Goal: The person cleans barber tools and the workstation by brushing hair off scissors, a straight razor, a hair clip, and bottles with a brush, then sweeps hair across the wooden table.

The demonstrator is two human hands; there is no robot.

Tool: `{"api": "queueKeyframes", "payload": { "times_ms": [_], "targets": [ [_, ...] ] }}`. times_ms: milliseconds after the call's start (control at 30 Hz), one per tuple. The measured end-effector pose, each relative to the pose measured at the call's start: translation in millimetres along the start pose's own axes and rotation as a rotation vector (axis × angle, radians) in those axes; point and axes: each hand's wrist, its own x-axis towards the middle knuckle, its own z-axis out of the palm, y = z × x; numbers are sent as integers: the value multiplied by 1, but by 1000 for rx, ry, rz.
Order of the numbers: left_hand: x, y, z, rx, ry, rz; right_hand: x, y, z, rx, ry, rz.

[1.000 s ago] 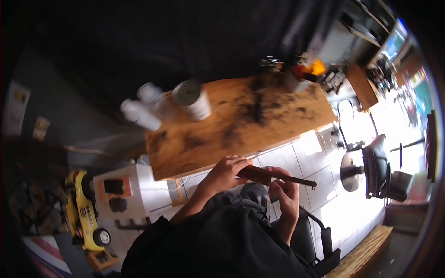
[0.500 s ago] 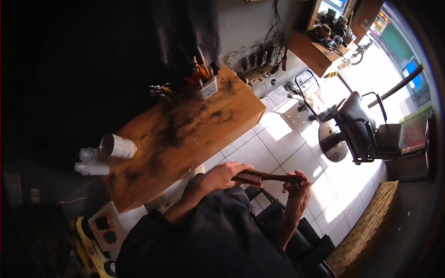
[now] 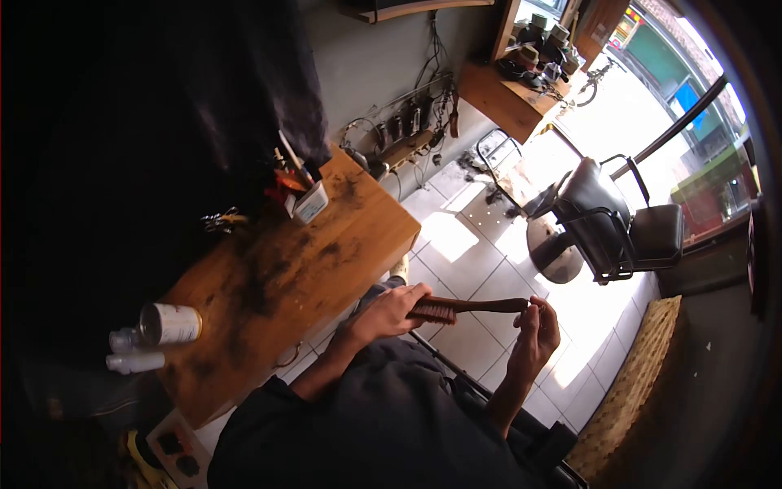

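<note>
A wooden brush (image 3: 489, 306) with a long dark handle and pale reddish bristles is held out level in front of my dark-clothed body. My left hand (image 3: 389, 312) is closed round its head, the bristles facing down toward me. At the other end, my right hand (image 3: 535, 334) has its fingers pinched together right beside the handle's tip. Whether they grip the tip or some small thing there is too fine to make out.
On my left, a wooden cabinet (image 3: 371, 236) with dark hair-like smudges bears a white tub of tools (image 3: 310, 204), a can (image 3: 173, 324), bottles (image 3: 135, 362) and scissors (image 3: 221, 220). A black barber chair (image 3: 599, 204) stands ahead; a woven mat (image 3: 631, 383) lies at right.
My right fingers have moved from around the handle's end to its very tip. The left hand keeps hold of the brush head. My view has turned, shifting the room leftward.
</note>
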Motion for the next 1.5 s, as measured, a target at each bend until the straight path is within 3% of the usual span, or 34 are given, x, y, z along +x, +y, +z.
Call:
{"api": "queueKeyframes", "payload": {
  "times_ms": [267, 433, 567, 667, 800, 900, 967, 1033, 1067, 1233, 1300, 1367, 1433, 1500],
  "targets": [
    [107, -16, 15, -232, -203, 120, 70, 9, 0, 156, 112, 18],
    [182, -17, 16, -315, -254, 121, 156, 15, 27, 299, -83, 82],
    [227, -30, -1, -286, -105, 157, 221, 12, 56, 246, -216, 89],
    [256, -46, -11, -151, 46, 107, 259, 19, 60, 41, -284, 81],
    [268, -43, -33, 100, 213, 10, 288, 37, 64, -609, -292, -190],
    [270, -50, -33, 225, 323, -39, 303, 60, 70, -865, -565, -268],
    [272, -52, -34, 271, 404, -68, 312, 65, 83, -900, -842, -171],
    [268, -53, -35, 316, 444, -160, 318, 71, 101, -935, -1014, -287],
    [265, -58, -35, 341, 458, -187, 326, 79, 109, -923, -1112, -167],
    [255, -57, -50, 412, 585, -424, 363, 110, 167, -746, -1432, -235],
    [253, -53, -51, 586, 655, -448, 376, 101, 194, -788, -1623, -294],
    [257, -50, -51, 531, 641, -489, 379, 99, 209, -596, -1722, -327],
    [258, -51, -44, 627, 761, -482, 381, 100, 221, -686, -1772, -371],
    [258, -16, -58, 524, 1071, -608, 378, 118, 227, -488, -1740, -472]
  ]
}}
